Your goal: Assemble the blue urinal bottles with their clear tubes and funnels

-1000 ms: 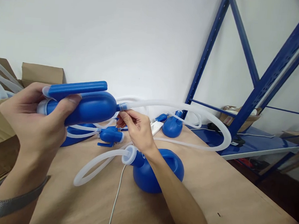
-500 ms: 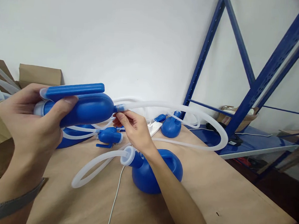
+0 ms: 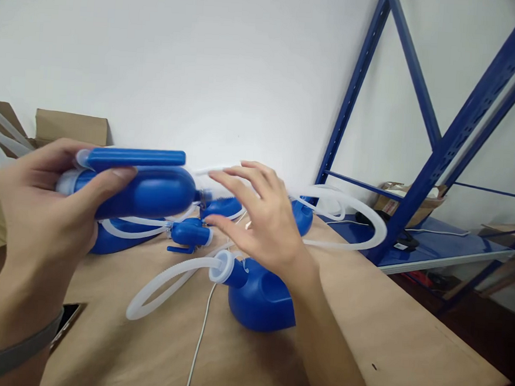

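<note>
My left hand [image 3: 58, 197] grips a rounded blue plastic bottle with a handle [image 3: 152, 191], holding it sideways above the table. The bottle's pale, whitish end points left, and its narrow blue nozzle points right. A translucent hose [image 3: 376, 225] joins the nozzle and loops out to the right, partly hidden behind my right hand [image 3: 264, 217]. That hand is open, thumb and fingers apart, just right of the nozzle. Below lies a larger blue jug [image 3: 254, 301] with a white-rimmed mouth, and another hose [image 3: 148, 297] curls from it.
Several similar blue pieces with hoses, one being a small handled bottle [image 3: 188, 233], lie farther back. A white cable [image 3: 198, 347] runs across the brown table covering [image 3: 148, 362]. Cardboard boxes [image 3: 72, 127] stand at left; a blue metal rack [image 3: 437, 147] is at right. A phone [image 3: 65, 323] lies near my left wrist.
My right hand has let go of the hose joint at the nozzle, opened its fingers and shifted right. My left hand keeps the bottle almost in place, turned slightly.
</note>
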Action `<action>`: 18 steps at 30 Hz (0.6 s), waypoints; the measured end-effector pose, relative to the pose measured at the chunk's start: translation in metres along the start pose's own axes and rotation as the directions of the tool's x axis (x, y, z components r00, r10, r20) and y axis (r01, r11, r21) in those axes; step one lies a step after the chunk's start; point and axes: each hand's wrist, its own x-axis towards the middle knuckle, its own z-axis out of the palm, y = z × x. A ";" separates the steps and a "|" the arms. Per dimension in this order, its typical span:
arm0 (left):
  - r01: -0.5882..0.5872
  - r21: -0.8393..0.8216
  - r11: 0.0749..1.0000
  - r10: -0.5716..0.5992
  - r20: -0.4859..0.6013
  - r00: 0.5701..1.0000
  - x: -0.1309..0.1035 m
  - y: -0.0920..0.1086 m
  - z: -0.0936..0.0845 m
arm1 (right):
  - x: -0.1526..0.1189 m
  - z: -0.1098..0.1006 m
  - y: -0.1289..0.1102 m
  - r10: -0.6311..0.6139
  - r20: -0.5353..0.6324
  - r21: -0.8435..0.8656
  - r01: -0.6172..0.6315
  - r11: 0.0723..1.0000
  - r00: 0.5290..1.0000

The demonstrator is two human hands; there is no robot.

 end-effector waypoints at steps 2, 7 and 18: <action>0.031 -0.019 0.999 -0.030 0.091 0.995 -0.006 0.007 0.003 | -0.001 0.003 -0.001 -0.067 0.110 -0.059 0.074 0.996 0.992; -0.110 -0.256 0.960 0.215 0.432 0.876 -0.008 -0.004 0.010 | 0.001 0.009 0.021 0.050 0.319 -0.045 -0.037 0.998 0.946; -0.245 0.193 0.950 -0.204 0.979 -0.022 -0.030 -0.015 0.017 | -0.035 -0.035 0.127 0.416 0.754 -0.090 -0.548 0.832 0.508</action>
